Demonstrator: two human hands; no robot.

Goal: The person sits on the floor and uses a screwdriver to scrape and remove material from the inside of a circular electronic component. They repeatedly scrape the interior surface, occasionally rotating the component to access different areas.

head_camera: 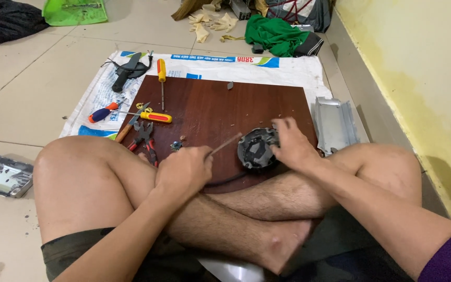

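Gripping a thin tool [225,143], left hand [184,169] faces the right hand [293,146] steadying a round part [256,149].

A round, dark grey plastic housing [257,149] sits tilted near the front edge of the board, its open face — ribbed and hollow inside — turned toward the thin metal rod [226,143]. That slim, brownish rod slants up and to the right, its tip at the housing's left rim; whether it touches is unclear.
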